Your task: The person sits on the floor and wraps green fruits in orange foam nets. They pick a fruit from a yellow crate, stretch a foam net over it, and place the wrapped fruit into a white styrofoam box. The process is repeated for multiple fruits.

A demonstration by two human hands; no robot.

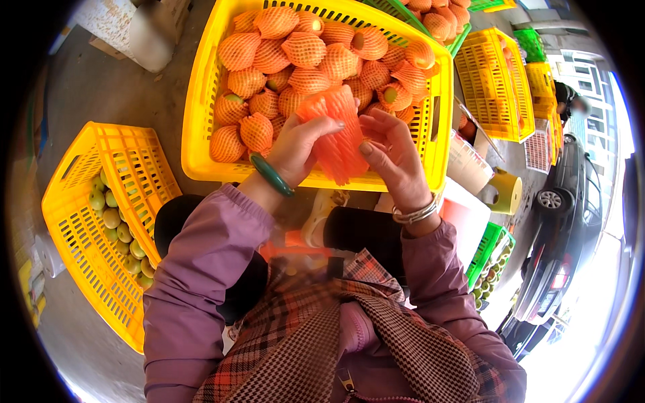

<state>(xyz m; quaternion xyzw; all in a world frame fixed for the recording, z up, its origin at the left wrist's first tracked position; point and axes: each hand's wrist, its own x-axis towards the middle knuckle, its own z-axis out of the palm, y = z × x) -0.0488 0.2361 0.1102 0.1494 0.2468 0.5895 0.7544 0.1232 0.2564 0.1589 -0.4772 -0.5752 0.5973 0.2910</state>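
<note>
My left hand [302,143] holds a flattened bundle of orange foam fruit nets [340,138], its thumb lying across the front. Just right of the bundle is my right hand [395,156], fingers bent and apart, with nothing plainly held in them; whether a fingertip touches the nets' edge I cannot tell. Beneath both hands stands a yellow plastic crate [194,136] of fruits in orange foam nets [305,49]. Bits of greenish skin show at some net openings. To the left, a second yellow crate [75,201] contains bare green-brown fruits [123,232].
Green crates hold netted fruit [438,25] at the back and bare fruit [486,287] at right. Yellow crates [489,85] stand back right, near a yellow-green plastic stool [504,190]. Farther right are a dark car [567,226] and another person [567,101]. A white container [151,40] is back left.
</note>
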